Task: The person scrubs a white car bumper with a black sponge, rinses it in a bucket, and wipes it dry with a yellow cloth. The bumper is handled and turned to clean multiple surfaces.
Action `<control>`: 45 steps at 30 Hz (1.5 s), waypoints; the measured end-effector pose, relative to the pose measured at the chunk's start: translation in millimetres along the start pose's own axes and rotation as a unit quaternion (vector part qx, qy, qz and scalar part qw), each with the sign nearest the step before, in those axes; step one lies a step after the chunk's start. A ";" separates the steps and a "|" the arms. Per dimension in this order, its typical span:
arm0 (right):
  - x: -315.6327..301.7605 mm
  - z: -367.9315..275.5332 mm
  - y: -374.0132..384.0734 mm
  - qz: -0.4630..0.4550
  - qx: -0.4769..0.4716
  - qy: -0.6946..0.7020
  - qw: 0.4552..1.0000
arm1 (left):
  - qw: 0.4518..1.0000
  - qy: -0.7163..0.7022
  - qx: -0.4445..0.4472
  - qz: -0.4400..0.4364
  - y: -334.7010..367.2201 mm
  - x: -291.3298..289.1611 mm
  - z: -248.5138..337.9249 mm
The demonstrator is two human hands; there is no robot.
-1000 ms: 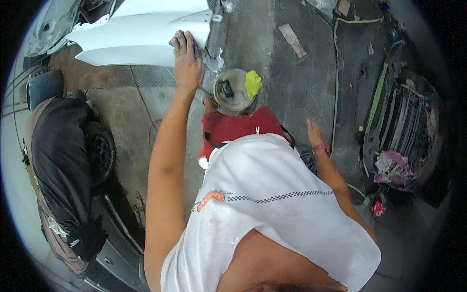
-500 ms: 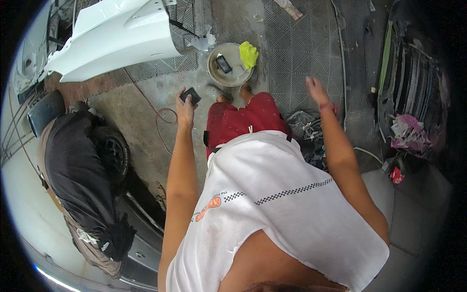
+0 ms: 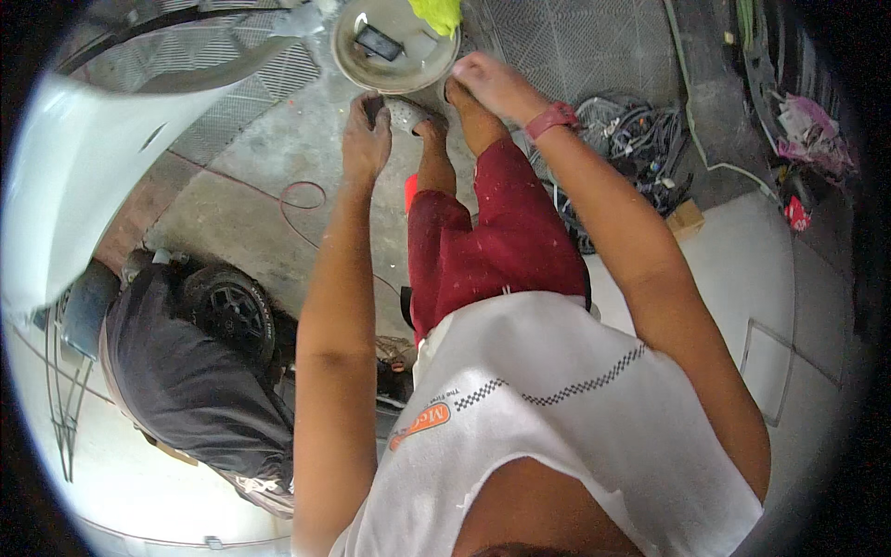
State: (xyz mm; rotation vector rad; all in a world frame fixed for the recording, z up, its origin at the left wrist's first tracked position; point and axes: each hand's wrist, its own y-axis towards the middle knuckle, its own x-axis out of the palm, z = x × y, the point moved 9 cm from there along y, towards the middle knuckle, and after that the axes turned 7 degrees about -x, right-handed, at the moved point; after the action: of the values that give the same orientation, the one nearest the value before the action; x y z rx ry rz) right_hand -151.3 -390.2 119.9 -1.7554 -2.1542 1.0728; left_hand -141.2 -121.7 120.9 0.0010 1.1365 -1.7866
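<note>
My left hand (image 3: pixel 365 139) is raised just below a round pale basin (image 3: pixel 344 67), its thumb and fingers curled together. Between them shows only a dark sliver of the pad. My right hand (image 3: pixel 497 88), smeared by motion, hovers at the basin's lower right with bent fingers; nothing shows in it. Inside the basin lies a dark rectangular block (image 3: pixel 379 43) in shallow cloudy water. A bright yellow-green cloth (image 3: pixel 440 14) hangs over the basin's right rim, close to my right hand.
A large white car body panel (image 3: pixel 88 167) fills the upper left. Below it stand a wheel (image 3: pixel 232 311) and a dark draped cloth (image 3: pixel 190 371). A thin red hose (image 3: pixel 302 195) loops over the floor. Tangled cables (image 3: pixel 631 139) lie right of my legs, beside a small tan block (image 3: pixel 686 220).
My right hand has swung inward from far right to the basin's side. My left hand has turned, hiding most of the pad. The view has shifted, bringing the white panel closer.
</note>
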 end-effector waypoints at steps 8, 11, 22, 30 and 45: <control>157.6 127.5 114.0 -0.036 0.024 -0.140 0.989 | 0.949 0.222 0.224 -0.003 145.5 78.2 -36.2; 179.5 153.9 181.9 -0.066 0.058 -0.215 0.973 | 0.920 0.261 0.289 0.036 190.7 93.9 -46.4; 220.4 279.3 319.6 -0.033 0.165 -0.312 0.935 | 0.884 0.274 0.359 0.120 216.7 110.9 -105.8; 251.0 302.1 316.5 0.188 0.229 -0.078 0.952 | 0.902 0.279 0.314 0.100 220.2 111.3 -106.6; 221.5 204.4 216.2 0.088 0.165 0.613 0.768 | 0.935 0.233 0.249 0.096 227.1 104.7 -100.3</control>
State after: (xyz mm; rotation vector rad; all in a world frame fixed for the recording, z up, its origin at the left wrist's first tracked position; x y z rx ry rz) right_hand -156.8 -264.7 -229.1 -1.6933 -0.9212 0.0980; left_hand -77.7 -146.7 -139.8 0.8499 0.9234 -1.8973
